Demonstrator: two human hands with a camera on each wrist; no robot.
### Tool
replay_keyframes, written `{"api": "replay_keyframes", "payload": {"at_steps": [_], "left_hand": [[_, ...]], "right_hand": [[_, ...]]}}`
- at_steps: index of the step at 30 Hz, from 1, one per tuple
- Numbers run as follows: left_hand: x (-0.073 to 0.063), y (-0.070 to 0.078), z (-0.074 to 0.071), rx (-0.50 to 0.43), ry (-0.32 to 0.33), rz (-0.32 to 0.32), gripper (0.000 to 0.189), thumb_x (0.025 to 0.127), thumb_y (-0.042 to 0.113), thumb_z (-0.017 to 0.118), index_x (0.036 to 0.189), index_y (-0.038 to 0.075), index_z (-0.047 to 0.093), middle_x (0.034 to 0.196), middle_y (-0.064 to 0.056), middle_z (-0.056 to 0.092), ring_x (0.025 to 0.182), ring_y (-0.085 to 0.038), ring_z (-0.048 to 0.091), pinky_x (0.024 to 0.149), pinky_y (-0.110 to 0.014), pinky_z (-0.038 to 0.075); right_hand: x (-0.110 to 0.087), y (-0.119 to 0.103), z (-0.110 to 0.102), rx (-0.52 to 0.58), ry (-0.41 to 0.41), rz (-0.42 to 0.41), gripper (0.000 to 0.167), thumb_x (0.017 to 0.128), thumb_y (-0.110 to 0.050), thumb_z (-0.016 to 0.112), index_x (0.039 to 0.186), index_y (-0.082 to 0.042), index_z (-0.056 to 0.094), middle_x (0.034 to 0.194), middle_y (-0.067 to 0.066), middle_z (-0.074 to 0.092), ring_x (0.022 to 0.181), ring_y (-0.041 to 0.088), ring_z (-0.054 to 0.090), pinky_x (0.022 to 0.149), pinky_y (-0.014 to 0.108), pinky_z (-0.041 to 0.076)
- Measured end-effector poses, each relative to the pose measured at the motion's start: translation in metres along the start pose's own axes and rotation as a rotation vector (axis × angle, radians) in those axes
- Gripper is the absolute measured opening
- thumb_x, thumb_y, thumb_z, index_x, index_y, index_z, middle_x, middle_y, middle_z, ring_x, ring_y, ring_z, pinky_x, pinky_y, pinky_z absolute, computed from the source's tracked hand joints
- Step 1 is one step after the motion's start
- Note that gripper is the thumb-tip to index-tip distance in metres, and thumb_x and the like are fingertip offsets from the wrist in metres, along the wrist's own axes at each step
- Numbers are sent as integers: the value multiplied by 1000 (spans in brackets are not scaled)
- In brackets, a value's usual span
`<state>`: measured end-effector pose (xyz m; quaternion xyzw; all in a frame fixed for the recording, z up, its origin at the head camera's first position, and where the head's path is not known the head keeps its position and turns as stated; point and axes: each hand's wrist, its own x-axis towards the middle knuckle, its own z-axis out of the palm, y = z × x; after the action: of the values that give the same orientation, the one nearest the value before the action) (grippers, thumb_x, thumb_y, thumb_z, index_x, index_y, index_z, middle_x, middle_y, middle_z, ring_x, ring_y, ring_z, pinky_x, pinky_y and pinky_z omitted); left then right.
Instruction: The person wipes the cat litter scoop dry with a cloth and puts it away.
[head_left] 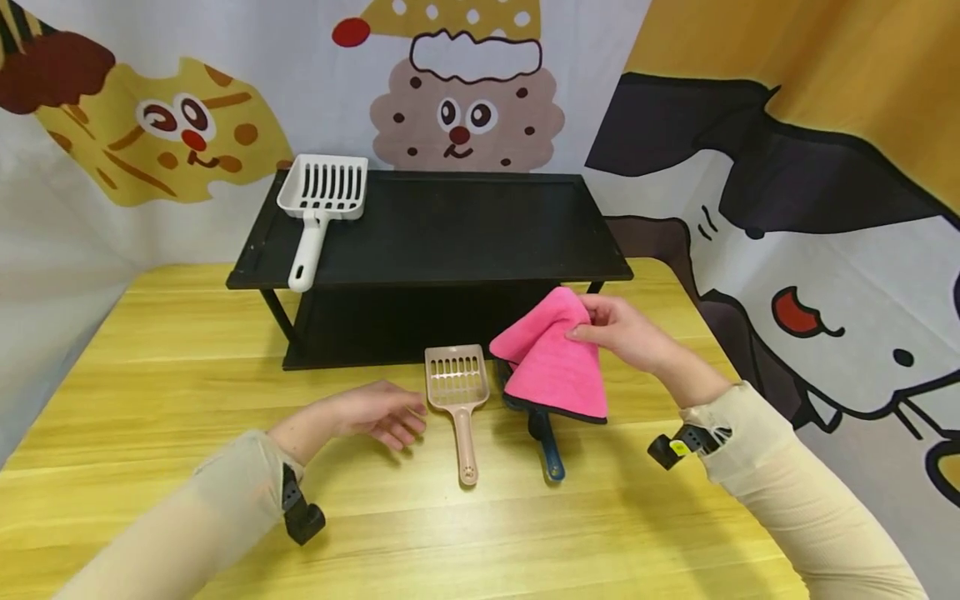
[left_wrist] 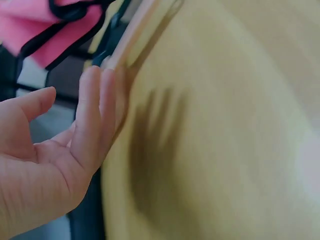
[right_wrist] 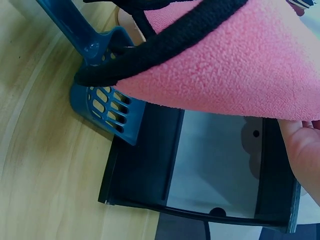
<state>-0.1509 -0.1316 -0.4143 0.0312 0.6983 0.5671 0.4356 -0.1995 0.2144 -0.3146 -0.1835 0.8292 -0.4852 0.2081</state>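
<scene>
My right hand (head_left: 626,333) pinches a pink cloth (head_left: 558,367) with a black hem by its upper edge, thumb in front. The cloth hangs over a blue slotted litter scoop (head_left: 551,454), hiding much of its head in the head view; the right wrist view shows the slotted blue head (right_wrist: 112,110) below the hem. To its left a beige litter scoop (head_left: 459,400) lies on the table, handle toward me. My left hand (head_left: 382,414) hovers beside the beige scoop's head, holding nothing, its fingers loosely bent; in the left wrist view its fingers (left_wrist: 89,115) stand apart from the tabletop.
A black two-tier rack (head_left: 457,229) stands at the table's back. On the left of its top shelf lies a white litter scoop (head_left: 322,200), handle jutting over the front edge. The wooden table (head_left: 360,533) ends at a curtain with cartoon prints (head_left: 465,108).
</scene>
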Motion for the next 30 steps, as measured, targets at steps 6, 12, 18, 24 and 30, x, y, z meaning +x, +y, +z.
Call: {"api": "replay_keyframes", "payload": {"at_steps": [6,12,18,24,30], "left_hand": [[17,-7,23,-79,-17,-32,42,99,20,39,125,-12,45,110,-21,62,80,-17,66,76,-37,56],[24,-8,33,-156,-60,-22,42,99,19,34,130,-9,41,125,-26,55,91,-19,63,81,-40,54],[25,-12,30,-193,-63,11,31,100,18,35,119,-6,42,109,-19,58,90,-19,61,83,-40,54],[17,-19,19,-243,-106,60,44,98,10,39,137,-6,25,94,-7,55,82,-14,59,73,-28,54],[1,-23,5,-212,-119,101,50,98,5,33,143,-9,16,98,-7,58,73,-8,61,63,-20,50]], "right_hand": [[0,0,1,14,-11,-3,26,91,-9,57,114,4,53,84,-2,62,74,14,60,71,24,52],[1,0,1,5,0,-16,22,91,-11,57,111,1,54,84,-3,62,74,15,60,71,25,52],[2,0,0,11,-5,-17,26,91,-9,57,114,3,54,86,-3,62,76,14,59,71,24,52],[3,-1,1,-7,7,9,29,91,-10,58,117,2,54,88,-1,62,78,15,59,73,24,52],[7,-2,4,1,22,9,39,90,-10,59,126,1,50,92,-2,63,79,13,60,73,23,52]]}}
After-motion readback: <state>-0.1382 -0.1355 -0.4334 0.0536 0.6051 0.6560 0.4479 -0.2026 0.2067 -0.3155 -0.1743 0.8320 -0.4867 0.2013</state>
